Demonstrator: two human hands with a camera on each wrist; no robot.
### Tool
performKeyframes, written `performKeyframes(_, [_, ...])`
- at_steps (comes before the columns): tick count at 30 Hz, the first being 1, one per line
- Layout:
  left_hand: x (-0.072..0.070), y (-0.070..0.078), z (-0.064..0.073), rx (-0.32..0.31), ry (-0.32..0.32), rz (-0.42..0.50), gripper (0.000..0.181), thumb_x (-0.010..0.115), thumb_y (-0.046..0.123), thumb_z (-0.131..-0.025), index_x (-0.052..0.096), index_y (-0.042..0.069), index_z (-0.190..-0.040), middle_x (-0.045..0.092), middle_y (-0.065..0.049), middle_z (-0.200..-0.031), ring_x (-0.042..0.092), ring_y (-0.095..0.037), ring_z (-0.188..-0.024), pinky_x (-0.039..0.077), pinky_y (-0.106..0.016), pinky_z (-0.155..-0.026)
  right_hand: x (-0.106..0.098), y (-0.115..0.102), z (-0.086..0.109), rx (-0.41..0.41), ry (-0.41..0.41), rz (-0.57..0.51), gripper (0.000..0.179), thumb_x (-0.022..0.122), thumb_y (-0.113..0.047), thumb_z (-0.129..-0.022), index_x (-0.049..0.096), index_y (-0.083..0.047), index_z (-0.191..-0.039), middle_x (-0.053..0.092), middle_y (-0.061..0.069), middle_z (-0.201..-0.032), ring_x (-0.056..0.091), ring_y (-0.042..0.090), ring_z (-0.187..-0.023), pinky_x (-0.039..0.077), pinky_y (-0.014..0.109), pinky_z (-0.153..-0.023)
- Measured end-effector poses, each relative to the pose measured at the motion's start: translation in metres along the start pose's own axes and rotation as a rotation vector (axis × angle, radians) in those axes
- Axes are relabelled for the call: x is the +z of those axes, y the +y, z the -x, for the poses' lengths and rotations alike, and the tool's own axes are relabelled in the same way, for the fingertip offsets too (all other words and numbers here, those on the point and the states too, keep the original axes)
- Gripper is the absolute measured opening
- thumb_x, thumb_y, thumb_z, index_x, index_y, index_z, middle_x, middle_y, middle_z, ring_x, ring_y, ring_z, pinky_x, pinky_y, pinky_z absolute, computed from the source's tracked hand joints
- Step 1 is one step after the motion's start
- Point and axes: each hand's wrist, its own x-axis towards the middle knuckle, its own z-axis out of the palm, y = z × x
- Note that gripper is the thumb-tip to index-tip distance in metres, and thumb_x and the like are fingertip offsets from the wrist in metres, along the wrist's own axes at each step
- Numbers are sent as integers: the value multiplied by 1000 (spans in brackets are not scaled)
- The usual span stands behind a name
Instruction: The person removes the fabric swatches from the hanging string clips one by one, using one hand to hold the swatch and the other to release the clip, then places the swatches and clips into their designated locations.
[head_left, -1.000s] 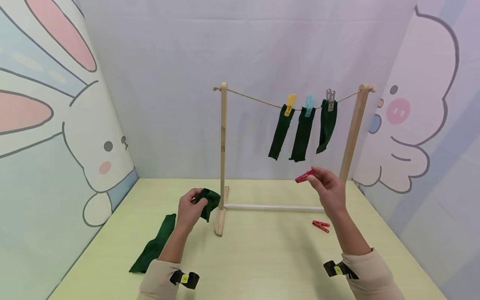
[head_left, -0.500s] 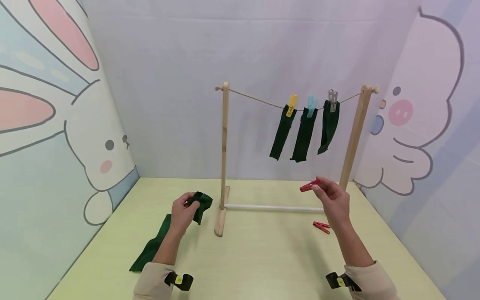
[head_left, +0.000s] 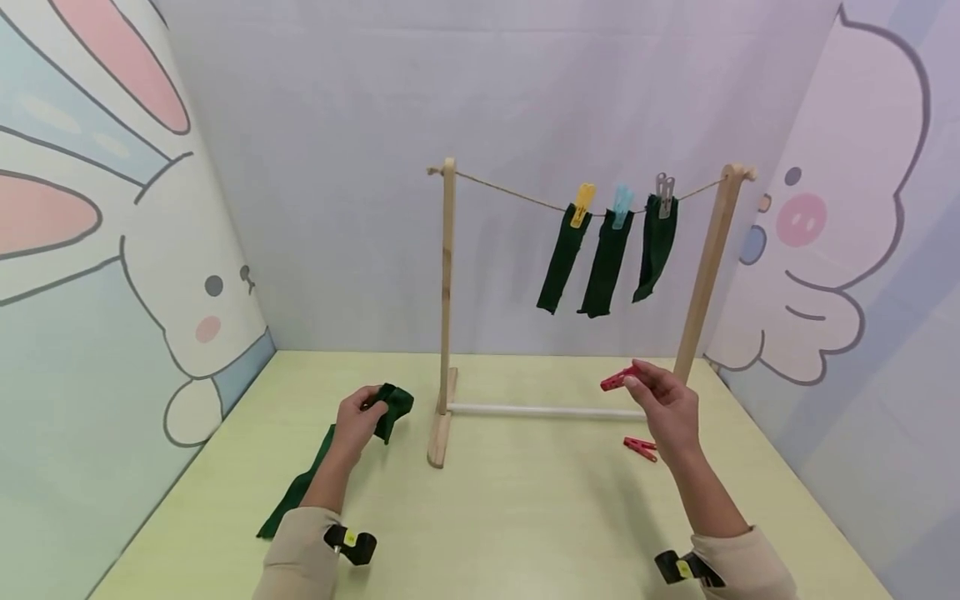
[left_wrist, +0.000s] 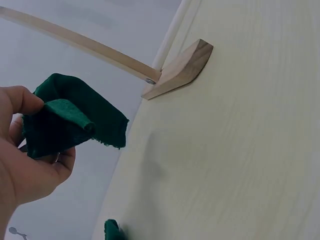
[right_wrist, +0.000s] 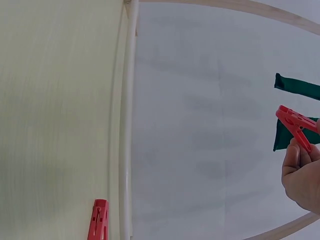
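My left hand point(head_left: 351, 427) pinches a folded dark green cloth strip point(head_left: 394, 403) between thumb and fingers, above the table left of the rack. Its frayed edge shows in the left wrist view, where the cloth point(left_wrist: 95, 110) droops over the fingertips. Another green strip point(head_left: 288, 498) lies on the table, partly behind my left forearm. In my right hand point(head_left: 670, 414) is a red clothespin point(head_left: 615, 381), pinched between thumb and fingers below the hanging strips. A second red clothespin point(head_left: 639, 448) lies on the table near that wrist.
The wooden rack's left post point(head_left: 447, 283) and right post point(head_left: 708, 267) carry a sagging rope point(head_left: 510, 192). Yellow point(head_left: 582, 204), light blue point(head_left: 622, 206) and grey point(head_left: 664, 196) clothespins hold three green strips there. A white bar point(head_left: 540, 412) joins the posts low down.
My left hand has drawn back leftward from the rack's post with the green strip. The right hand has lowered slightly with the red clothespin, away from the hanging strips.
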Motion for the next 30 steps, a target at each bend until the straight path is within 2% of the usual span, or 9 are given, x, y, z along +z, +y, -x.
performKeyframes(6, [-5, -10, 3, -61, -24, -15, 29, 51, 0, -89, 57, -6, -117, 53, -17, -103, 48, -22, -86, 45, -24, -66, -3, 6, 3, 13, -15, 21, 30, 65, -6, -87, 61, 4, -115, 66, -4, -90, 59, 9, -79, 48, 15, -73])
performKeyframes(9, [-8, -15, 5, -76, -38, -32, 29, 51, 1, -89, 57, -6, -118, 53, -15, -103, 47, -22, -87, 44, -25, -67, -6, 10, 6, 18, -39, 67, 31, 66, -8, -87, 61, 5, -115, 65, -4, -89, 59, 9, -78, 48, 16, -72])
performKeyframes(13, [-12, -21, 11, -68, -49, -69, 30, 52, 1, -87, 58, -4, -115, 53, -15, -102, 47, -24, -88, 43, -28, -69, -13, 17, 12, 62, -66, 149, 34, 68, -13, -86, 61, 4, -115, 64, -6, -89, 59, 7, -77, 49, 16, -68])
performKeyframes(16, [-17, -24, 17, -46, -44, -95, 28, 53, 2, -84, 60, -4, -111, 53, -14, -97, 47, -24, -85, 42, -28, -67, -20, 23, 15, 100, -84, 176, 36, 69, -15, -85, 61, 5, -115, 65, -8, -89, 59, 6, -77, 49, 16, -66])
performKeyframes(18, [-19, -26, 19, -57, -48, -102, 27, 52, 1, -84, 60, -4, -109, 53, -12, -95, 48, -23, -83, 42, -29, -67, -24, 27, 16, 108, -100, 180, 36, 69, -15, -85, 61, 5, -114, 66, -8, -89, 59, 5, -78, 49, 16, -66])
performKeyframes(24, [-25, -25, 28, -157, -78, -126, 32, 51, 0, -87, 55, -8, -117, 51, -13, -99, 47, -23, -87, 43, -29, -70, -31, 32, 18, 160, -165, 200, 38, 69, -10, -84, 57, 9, -115, 66, 5, -93, 60, 7, -79, 50, 19, -66])
performKeyframes(30, [-32, -31, 41, -198, -123, -162, 43, 52, 1, -86, 44, -13, -126, 44, -20, -112, 40, -29, -98, 40, -34, -79, -38, 35, 22, 209, -226, 201, 38, 67, -1, -84, 53, 14, -116, 65, 19, -99, 62, 7, -83, 50, 19, -68])
